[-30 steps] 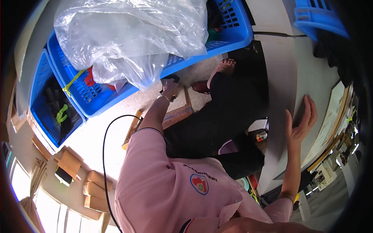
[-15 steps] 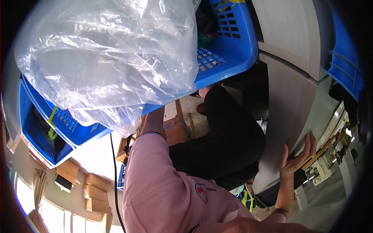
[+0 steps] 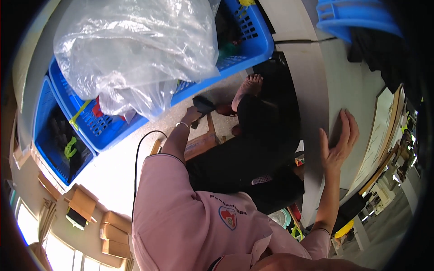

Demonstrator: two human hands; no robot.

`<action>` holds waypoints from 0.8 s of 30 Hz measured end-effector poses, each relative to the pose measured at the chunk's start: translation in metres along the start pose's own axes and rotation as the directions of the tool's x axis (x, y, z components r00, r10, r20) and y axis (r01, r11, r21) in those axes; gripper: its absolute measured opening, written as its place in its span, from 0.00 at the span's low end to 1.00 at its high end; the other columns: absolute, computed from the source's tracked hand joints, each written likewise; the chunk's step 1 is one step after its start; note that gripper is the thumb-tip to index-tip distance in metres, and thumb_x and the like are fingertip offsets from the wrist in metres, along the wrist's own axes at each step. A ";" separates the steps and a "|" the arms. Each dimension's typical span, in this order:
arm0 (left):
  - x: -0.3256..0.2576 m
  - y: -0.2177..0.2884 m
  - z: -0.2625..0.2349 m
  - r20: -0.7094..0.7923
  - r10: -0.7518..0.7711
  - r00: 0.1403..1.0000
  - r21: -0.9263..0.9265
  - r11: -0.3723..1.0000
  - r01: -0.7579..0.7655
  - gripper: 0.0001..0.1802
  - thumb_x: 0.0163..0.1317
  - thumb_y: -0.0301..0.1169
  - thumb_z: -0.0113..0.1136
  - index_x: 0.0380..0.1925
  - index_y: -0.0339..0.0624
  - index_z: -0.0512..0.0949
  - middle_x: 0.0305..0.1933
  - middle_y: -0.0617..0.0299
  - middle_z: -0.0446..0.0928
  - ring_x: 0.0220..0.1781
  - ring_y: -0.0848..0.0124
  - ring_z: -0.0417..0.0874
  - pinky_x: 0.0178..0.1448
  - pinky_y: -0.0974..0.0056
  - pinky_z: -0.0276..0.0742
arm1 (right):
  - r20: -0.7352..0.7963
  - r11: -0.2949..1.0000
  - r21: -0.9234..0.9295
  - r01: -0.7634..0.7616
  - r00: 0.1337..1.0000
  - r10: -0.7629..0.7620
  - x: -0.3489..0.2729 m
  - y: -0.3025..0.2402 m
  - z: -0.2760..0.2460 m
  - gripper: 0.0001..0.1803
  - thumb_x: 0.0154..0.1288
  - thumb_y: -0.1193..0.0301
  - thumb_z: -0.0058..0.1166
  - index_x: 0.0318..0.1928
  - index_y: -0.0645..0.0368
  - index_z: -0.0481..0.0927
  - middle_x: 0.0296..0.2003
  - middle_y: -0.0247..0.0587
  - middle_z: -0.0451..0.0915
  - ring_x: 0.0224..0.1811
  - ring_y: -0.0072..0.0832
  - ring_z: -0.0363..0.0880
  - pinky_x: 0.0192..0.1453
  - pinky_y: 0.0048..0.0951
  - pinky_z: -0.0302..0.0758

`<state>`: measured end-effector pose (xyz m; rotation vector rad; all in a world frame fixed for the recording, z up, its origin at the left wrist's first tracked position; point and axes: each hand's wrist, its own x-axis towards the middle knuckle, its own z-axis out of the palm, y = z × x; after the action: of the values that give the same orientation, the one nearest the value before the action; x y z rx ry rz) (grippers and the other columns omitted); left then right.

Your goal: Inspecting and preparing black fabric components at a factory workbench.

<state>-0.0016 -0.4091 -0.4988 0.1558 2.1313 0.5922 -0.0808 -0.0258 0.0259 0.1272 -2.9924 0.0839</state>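
Fingers of the left hand [image 3: 191, 114] are curling over a dark item [image 3: 204, 105] near mid-frame, apparently gripping it, though how tightly I cannot tell. At right of frame, the right hand [image 3: 338, 151] is resting, fingers spread and seemingly unladen, on the grey surface [image 3: 337, 81]. Good handling is probably needing steady bracing there and clearance below the blue basket [image 3: 260, 53].

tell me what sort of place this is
Probably a workshop or factory: what looks like a pale machine stands in the background, blue plastic baskets sit close by, and cardboard boxes are stacked near the windows.
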 end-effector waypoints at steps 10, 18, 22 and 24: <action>-0.006 0.011 0.003 0.133 -0.056 0.990 0.219 0.975 0.026 0.17 0.53 0.35 0.61 0.43 0.42 0.85 0.73 0.50 0.62 0.67 0.47 0.71 0.64 0.47 0.74 | 0.014 0.996 0.054 -0.068 0.998 0.067 -0.003 0.004 0.002 0.36 0.55 0.62 0.70 0.63 0.58 0.74 0.62 0.47 0.72 0.64 0.43 0.69 0.67 0.40 0.66; 0.031 0.029 0.045 0.336 -0.009 0.942 0.353 0.928 -0.117 0.17 0.56 0.36 0.60 0.46 0.51 0.86 0.77 0.54 0.55 0.79 0.48 0.50 0.66 0.36 0.68 | 0.076 0.998 -0.061 0.016 0.997 -0.011 -0.003 0.011 -0.002 0.38 0.61 0.55 0.66 0.65 0.65 0.69 0.61 0.54 0.68 0.62 0.47 0.68 0.65 0.45 0.67; 0.041 0.026 0.063 0.352 -0.013 0.936 0.441 0.884 -0.153 0.16 0.57 0.37 0.60 0.45 0.50 0.86 0.74 0.51 0.59 0.75 0.48 0.56 0.63 0.37 0.70 | 0.105 0.996 -0.083 0.030 0.994 -0.021 -0.005 0.014 -0.003 0.39 0.62 0.53 0.64 0.65 0.66 0.67 0.62 0.57 0.66 0.62 0.49 0.68 0.64 0.46 0.67; 0.042 0.025 0.068 0.356 -0.015 0.934 0.433 0.889 -0.151 0.16 0.58 0.37 0.60 0.44 0.49 0.86 0.72 0.50 0.61 0.73 0.47 0.59 0.62 0.37 0.71 | 0.097 0.995 -0.088 0.039 0.995 -0.030 -0.006 0.014 -0.003 0.40 0.63 0.52 0.63 0.65 0.66 0.67 0.61 0.57 0.66 0.62 0.49 0.68 0.64 0.47 0.67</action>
<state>0.0254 -0.3498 -0.5513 0.5597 1.8798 0.0767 -0.0759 -0.0108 0.0269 0.1781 -3.0813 -0.0630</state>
